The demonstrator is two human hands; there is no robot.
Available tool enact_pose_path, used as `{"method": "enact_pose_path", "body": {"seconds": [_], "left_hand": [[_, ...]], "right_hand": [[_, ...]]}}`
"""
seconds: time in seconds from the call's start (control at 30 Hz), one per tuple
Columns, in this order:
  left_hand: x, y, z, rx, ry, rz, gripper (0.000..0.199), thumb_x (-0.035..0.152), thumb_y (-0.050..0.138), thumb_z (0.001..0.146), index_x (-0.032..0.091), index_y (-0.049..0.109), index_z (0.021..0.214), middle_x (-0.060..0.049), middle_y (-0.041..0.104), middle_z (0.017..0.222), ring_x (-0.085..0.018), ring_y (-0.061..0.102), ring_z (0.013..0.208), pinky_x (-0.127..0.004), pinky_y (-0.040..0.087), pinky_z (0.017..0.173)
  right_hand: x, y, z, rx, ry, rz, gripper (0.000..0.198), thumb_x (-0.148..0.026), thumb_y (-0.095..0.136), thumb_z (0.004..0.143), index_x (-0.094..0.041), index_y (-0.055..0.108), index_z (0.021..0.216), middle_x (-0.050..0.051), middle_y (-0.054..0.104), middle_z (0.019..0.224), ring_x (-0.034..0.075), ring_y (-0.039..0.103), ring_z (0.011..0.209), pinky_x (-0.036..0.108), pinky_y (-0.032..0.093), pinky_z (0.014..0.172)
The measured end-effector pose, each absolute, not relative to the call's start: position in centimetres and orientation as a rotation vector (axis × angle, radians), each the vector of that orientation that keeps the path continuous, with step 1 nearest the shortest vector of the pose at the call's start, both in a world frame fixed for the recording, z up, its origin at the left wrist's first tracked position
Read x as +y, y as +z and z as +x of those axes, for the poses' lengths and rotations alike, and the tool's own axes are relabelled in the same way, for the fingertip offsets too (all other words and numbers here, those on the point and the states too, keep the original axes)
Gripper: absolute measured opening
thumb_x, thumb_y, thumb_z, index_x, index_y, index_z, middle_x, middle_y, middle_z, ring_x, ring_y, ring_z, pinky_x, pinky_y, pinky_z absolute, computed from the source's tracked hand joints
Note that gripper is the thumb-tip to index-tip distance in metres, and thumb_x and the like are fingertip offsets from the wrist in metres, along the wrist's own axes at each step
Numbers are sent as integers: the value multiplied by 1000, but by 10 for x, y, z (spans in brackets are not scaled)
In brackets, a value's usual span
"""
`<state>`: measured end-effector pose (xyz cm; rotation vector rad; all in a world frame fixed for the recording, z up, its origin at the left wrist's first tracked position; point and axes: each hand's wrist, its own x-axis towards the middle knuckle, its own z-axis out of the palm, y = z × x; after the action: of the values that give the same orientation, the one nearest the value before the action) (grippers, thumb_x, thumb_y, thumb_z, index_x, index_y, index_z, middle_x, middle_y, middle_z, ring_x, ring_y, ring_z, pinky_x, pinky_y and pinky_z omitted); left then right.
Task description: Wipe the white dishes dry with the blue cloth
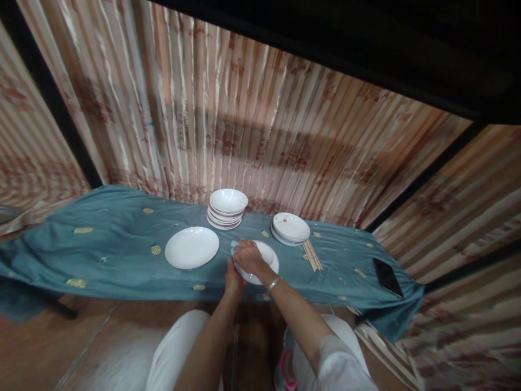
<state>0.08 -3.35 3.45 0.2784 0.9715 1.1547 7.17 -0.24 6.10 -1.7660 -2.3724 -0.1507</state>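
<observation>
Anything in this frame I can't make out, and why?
All in the head view:
Most of the pale blue cloth: covered by the right hand.
Fingertips of the left hand: hidden by the handled plate or the right hand.
Insides of the lower bowls: covered by the top bowl.
Black phone: too dark and small to read.

The teal-draped table (122, 239) carries a white plate (192, 248) left, stacked bowls (228, 209) and stacked plates (290, 228) far, chopsticks (312, 255) and a phone (387, 277) right.
</observation>
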Motion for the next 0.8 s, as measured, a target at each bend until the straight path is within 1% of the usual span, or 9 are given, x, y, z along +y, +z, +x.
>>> {"method": "enact_pose_path", "body": {"seconds": [0.1, 0.23, 0.33, 0.47, 0.6, 0.67, 0.73, 0.8], "left_hand": [[-33, 36, 1, 953, 1143, 229, 32, 28, 34, 97, 14, 63, 93, -12, 71, 92, -19, 70, 92, -32, 56, 78], [-34, 37, 1, 978, 1120, 208, 15, 13, 47, 88, 16, 60, 81, -7, 70, 77, -19, 70, 79, -32, 56, 73], [-36, 36, 1, 1003, 1112, 227, 14, 9, 50, 85, 17, 58, 76, -3, 67, 68, -17, 69, 70, -31, 55, 73], [-37, 36, 1, 1025, 1109, 254, 16, 11, 49, 86, 18, 57, 74, -1, 64, 63, -17, 69, 74, -30, 54, 75], [-37, 36, 2, 1036, 1103, 286, 15, 12, 49, 85, 18, 58, 74, -3, 67, 67, -19, 70, 78, -31, 55, 75], [-37, 36, 2, 1045, 1101, 298, 15, 12, 50, 85, 18, 58, 74, -4, 69, 70, -18, 69, 78, -30, 55, 74], [-37, 36, 2, 1056, 1101, 309, 14, 13, 51, 85, 18, 58, 75, -5, 70, 74, -18, 70, 79, -30, 55, 74], [-37, 35, 2, 1066, 1103, 324, 12, 13, 51, 85, 18, 59, 76, -6, 71, 79, -18, 70, 82, -30, 55, 76]], "right_hand": [[7, 63, 78, -2299, -87, -1851, 26, -21, 43, 93, -17, 68, 98, 13, 68, 107, 24, 59, 105, 38, 42, 94], [13, 66, 88, -2236, -14, -1927, 28, -21, 41, 94, -17, 68, 99, 12, 69, 107, 22, 61, 101, 33, 44, 89], [17, 66, 96, -2207, 14, -1955, 29, -21, 40, 95, -15, 68, 101, 13, 70, 106, 21, 63, 98, 32, 44, 88], [25, 62, 106, -2165, 55, -1992, 29, -23, 41, 95, -15, 68, 102, 14, 70, 105, 22, 65, 97, 33, 46, 87], [28, 53, 122, -2106, 80, -2009, 31, -26, 39, 97, -18, 68, 106, 14, 70, 108, 22, 65, 99, 34, 47, 89], [27, 46, 132, -2046, 118, -1978, 29, -27, 43, 96, -19, 68, 107, 14, 70, 109, 22, 64, 102, 34, 45, 94], [25, 40, 143, -1957, 203, -1938, 29, -26, 44, 96, -16, 66, 112, 13, 68, 115, 20, 62, 108, 33, 41, 99], [20, 35, 155, -1875, 286, -1925, 34, -26, 41, 97, -12, 63, 119, 12, 65, 122, 18, 58, 115, 31, 37, 103]]}}
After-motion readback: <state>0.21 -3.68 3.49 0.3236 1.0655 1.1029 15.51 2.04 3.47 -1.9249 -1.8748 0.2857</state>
